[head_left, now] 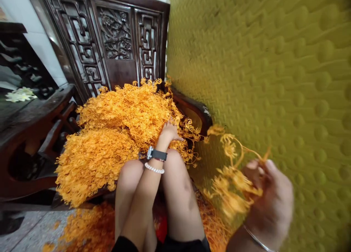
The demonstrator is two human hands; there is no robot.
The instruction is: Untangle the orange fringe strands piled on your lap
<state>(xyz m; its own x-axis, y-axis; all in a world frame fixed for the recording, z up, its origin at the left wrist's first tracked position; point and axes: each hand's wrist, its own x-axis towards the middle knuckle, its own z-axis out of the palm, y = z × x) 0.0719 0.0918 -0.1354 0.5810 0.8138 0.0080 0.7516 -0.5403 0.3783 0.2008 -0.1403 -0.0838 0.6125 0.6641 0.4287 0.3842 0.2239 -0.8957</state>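
Note:
A large heap of orange, curly, flower-like pieces [131, 109], with thin spidery strands, covers the seat of a carved wooden chair. My left hand [169, 130], with a watch and a beaded bracelet on its wrist, rests on the heap's right edge. Its fingers are spread, and the thumb points right. Off to the right, my right hand [270, 193] is raised and pinches the thin stems of a small bunch of the orange pieces [233, 186]. The bunch hangs down left of that hand; motion blurs both.
The dark wooden chair's carved back [117, 36] rises behind the heap. Close on the right stands a yellow-green textured wall [260, 80]. More orange strands [87, 226] lie low by my legs. A pale flower [20, 94] sits at far left.

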